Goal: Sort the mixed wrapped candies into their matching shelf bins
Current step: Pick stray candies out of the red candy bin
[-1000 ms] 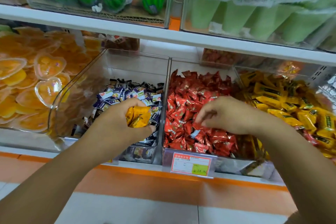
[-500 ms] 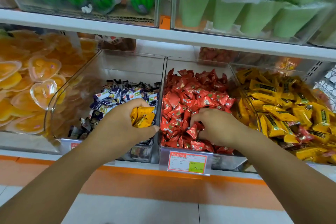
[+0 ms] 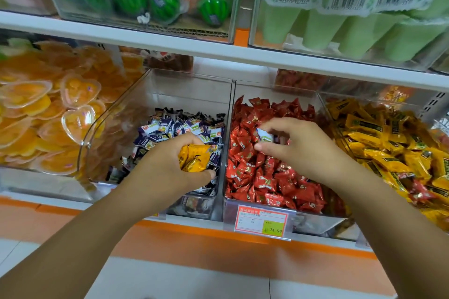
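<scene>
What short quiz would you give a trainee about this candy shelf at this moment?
1. True or false: the left hand grips yellow-wrapped candies.
2. Choose one: the wrapped candy that the right hand pinches is A) all red, B) white and purple, C) green.
3. Fill in: the bin under the right hand holds mostly ___ candies.

Key: 1 true; 2 B; 3 red.
</scene>
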The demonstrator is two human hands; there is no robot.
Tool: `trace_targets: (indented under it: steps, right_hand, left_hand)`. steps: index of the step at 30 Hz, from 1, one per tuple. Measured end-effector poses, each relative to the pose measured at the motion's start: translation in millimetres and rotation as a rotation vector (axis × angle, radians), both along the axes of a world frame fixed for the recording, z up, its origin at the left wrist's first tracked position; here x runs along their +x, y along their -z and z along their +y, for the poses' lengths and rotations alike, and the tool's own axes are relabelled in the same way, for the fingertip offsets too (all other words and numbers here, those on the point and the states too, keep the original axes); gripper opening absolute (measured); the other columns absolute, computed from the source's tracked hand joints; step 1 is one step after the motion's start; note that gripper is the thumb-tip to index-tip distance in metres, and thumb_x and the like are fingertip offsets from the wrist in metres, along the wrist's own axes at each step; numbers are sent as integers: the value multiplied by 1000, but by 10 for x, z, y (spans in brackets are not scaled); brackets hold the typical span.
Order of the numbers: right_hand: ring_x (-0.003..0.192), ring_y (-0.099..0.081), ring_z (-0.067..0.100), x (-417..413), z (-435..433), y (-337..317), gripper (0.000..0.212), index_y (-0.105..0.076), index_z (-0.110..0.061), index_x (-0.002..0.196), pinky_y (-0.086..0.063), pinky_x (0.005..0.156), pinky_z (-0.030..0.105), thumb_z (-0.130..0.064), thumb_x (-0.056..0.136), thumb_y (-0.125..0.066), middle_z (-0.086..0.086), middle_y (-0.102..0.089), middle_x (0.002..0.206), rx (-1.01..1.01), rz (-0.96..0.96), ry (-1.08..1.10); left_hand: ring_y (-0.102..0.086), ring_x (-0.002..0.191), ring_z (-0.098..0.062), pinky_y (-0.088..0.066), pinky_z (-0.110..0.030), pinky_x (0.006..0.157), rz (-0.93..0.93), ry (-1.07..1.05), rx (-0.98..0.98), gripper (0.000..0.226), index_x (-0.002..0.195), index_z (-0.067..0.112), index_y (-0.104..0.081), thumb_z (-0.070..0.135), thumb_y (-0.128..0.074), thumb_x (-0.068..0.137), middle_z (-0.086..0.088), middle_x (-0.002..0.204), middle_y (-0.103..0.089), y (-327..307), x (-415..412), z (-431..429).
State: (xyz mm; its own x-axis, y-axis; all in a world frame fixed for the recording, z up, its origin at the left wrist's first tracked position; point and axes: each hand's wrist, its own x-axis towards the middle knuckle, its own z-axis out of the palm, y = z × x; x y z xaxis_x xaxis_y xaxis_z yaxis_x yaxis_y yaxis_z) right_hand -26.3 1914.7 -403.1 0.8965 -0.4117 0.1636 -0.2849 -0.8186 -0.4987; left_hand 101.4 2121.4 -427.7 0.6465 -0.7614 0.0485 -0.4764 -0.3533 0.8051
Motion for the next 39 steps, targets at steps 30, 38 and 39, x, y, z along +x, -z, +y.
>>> trace_targets:
  steps: [30,38,39]
  right_hand:
    - [123,-45,26,257,177,588,67,-33,-25,146,-34,82,23,-33,88,-66,8,-41,141,-51,638,-283]
    - [40,-47,1,235,52,455,66,-45,-22,140,-33,39,11,-10,80,-71,-8,-51,70,291,385,-71]
    - [36,-46,-2,217,11,417,68,-45,-23,141,-32,38,10,-10,80,-71,-10,-51,67,331,344,-40]
  left_hand:
    - [-40,44,-5,-35,-11,43,65,-1,17,27,85,30,-58,37,-80,71,6,54,-48,-14,-69,-136]
    - [-44,48,-8,-38,-15,46,95,10,39,37,85,42,-56,56,-73,55,-3,63,-55,-20,-44,-143]
    - [-44,48,-7,-39,-16,46,91,22,45,39,85,41,-56,59,-71,53,-2,63,-54,-17,-33,-142]
